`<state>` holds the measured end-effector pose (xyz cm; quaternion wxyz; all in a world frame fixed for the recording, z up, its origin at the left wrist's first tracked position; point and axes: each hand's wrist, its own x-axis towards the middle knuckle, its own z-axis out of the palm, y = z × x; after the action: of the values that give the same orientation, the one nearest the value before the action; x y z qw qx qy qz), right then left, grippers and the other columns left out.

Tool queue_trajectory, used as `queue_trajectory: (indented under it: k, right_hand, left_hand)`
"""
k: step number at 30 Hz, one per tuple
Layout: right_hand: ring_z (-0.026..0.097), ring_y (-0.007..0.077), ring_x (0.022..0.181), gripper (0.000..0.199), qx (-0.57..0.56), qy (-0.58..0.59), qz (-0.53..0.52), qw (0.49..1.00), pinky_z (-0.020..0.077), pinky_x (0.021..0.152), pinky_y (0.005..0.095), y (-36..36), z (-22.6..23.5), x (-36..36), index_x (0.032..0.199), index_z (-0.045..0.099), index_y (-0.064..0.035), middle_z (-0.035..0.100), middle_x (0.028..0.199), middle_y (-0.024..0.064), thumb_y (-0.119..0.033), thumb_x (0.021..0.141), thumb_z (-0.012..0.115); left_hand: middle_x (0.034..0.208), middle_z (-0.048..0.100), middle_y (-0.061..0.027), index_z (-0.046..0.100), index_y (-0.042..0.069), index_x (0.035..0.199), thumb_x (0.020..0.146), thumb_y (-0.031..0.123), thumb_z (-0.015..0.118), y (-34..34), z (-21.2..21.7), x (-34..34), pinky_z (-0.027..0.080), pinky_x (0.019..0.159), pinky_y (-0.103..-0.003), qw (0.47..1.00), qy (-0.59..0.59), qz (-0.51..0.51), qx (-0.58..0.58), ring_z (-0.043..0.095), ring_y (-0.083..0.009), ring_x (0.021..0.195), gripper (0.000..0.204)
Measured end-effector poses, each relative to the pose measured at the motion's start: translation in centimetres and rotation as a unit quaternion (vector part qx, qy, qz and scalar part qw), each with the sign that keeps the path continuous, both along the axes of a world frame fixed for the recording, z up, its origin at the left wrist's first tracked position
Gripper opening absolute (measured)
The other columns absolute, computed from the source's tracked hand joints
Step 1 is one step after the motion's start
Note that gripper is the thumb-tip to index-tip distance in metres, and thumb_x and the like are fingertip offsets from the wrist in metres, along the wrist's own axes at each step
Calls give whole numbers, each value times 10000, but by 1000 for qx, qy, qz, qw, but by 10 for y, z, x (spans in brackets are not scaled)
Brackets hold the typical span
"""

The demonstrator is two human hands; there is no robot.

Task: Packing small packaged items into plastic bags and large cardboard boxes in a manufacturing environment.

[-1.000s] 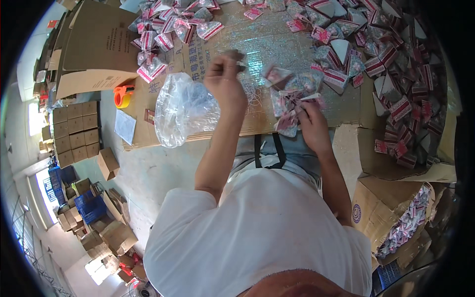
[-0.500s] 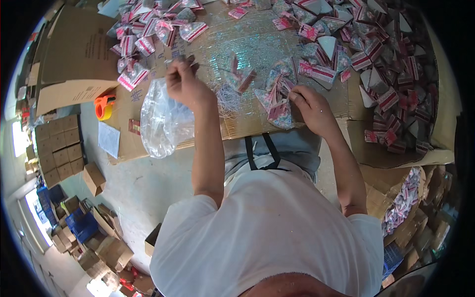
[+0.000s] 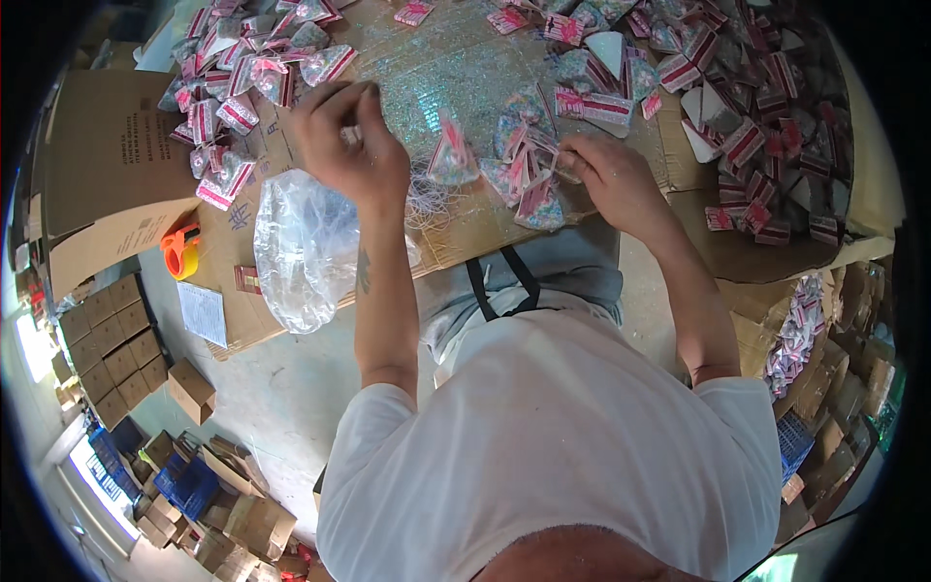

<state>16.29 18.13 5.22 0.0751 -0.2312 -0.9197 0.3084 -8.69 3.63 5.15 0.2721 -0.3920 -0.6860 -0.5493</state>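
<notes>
My right hand (image 3: 613, 186) pinches the edge of a cluster of small clear packets (image 3: 531, 179) with pink-and-white cards, their filling glittery and pale blue-pink. Just left of the cluster is a single packet (image 3: 452, 157) of the same kind, close above the cardboard tabletop. My left hand (image 3: 351, 144) is raised over the table's left part, fingers curled together. What it grips, if anything, is too small to make out. Below and between the hands lies a loose tangle of thin white strings (image 3: 427, 202). A clear plastic bag (image 3: 303, 254) rests by my left forearm.
Packets are heaped at the far left (image 3: 238, 78) and fill a large carton (image 3: 776, 254) on the right. The cardboard-covered table (image 3: 427, 58) glistens with glitter. An orange-and-yellow tape dispenser (image 3: 180, 252) and a paper sheet (image 3: 202, 315) lie at its left edge, beside an open carton (image 3: 116, 145).
My left hand has risen and moved slightly left. The single packet has dropped lower and hangs more upright. My right hand keeps its pinch on the cluster. The whole view has shifted a little.
</notes>
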Motion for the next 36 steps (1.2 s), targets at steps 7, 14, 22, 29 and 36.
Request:
queue_trajectory:
  k: [7,14,22,29,36]
  right_hand:
    - [636,382,953,152,43,-69,38,996,486,793,489,3,10,-3,1077,609,-51,656,999,165,-121,947,573]
    - [658,356,920,180,147,4,95,985,507,756,482,11,43,12,1078,621,-74,667,944,136,-72,908,561]
    - [675,327,914,139,178,14,31,984,520,729,478,14,54,40,976,599,-75,674,935,94,-52,845,557]
    - [690,303,902,137,157,18,43,986,527,706,446,24,51,37,996,624,-93,695,927,82,-88,875,560]
    - [666,329,997,308,87,82,50,992,540,780,461,32,18,37,1215,604,-113,685,1093,108,-174,916,638]
  left_hand:
    - [1156,640,-169,683,28,894,819,17,717,2,-60,6,494,898,-441,980,-93,21,-176,631,-341,1035,83]
    - [1088,709,-172,675,4,895,867,27,678,33,19,85,511,896,-392,846,-366,-369,-122,673,-275,1042,37]
    - [905,720,-122,632,-73,979,937,1,644,58,-3,106,572,790,-300,662,-496,-529,-190,701,-168,847,86]
    - [880,705,-116,611,-64,985,849,-90,703,69,-8,100,585,710,-267,648,-533,-518,-166,699,-151,780,166]
    - [841,675,-116,487,0,959,778,-169,727,71,-17,96,592,695,-271,632,-563,-520,-116,706,-161,781,345]
